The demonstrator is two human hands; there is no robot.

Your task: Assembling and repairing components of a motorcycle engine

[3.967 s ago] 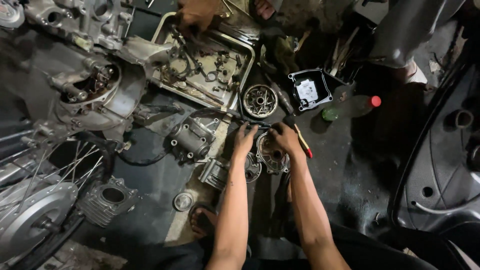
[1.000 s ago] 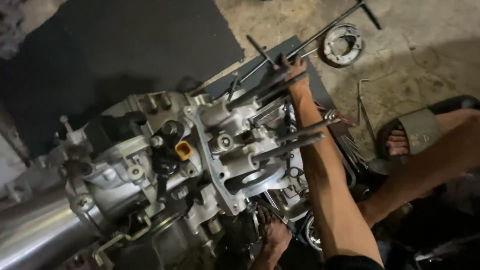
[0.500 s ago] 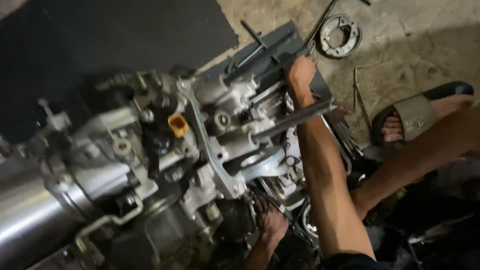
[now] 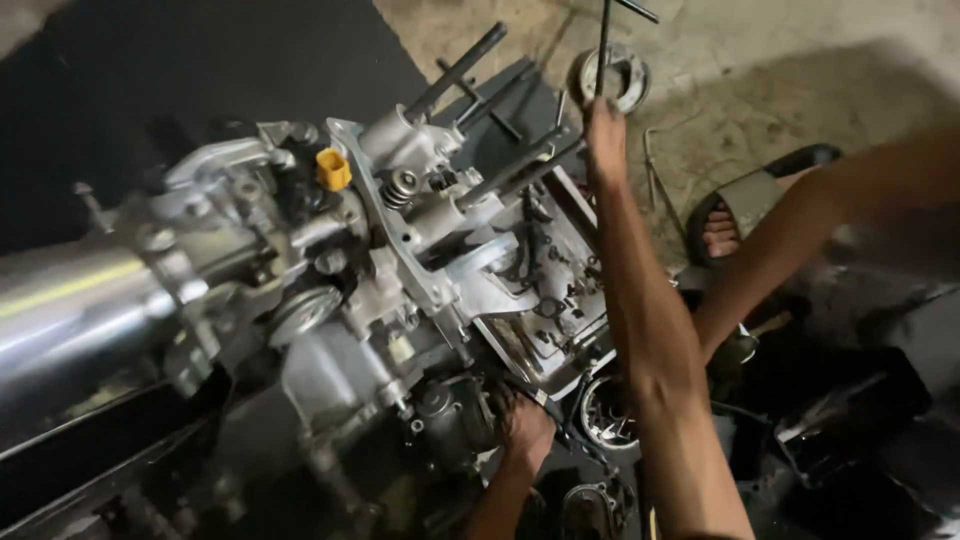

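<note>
Engine block (image 4: 400, 260), studs up, sits tilted on the floor (image 4: 800, 90) over a parts tray (image 4: 575, 300). The right hand (image 4: 605, 135) closes around a long stud's end; the left hand (image 4: 525, 430) grips underneath. Steady support below should prevent tipping.

You are looking down at a rough, stained concrete floor (image 4: 800, 70), pale grey-brown and lit from above. A large black mat (image 4: 200, 70) covers its upper left part. The lower right falls into deep shadow, where dark clutter is too dim to tell apart.
</note>
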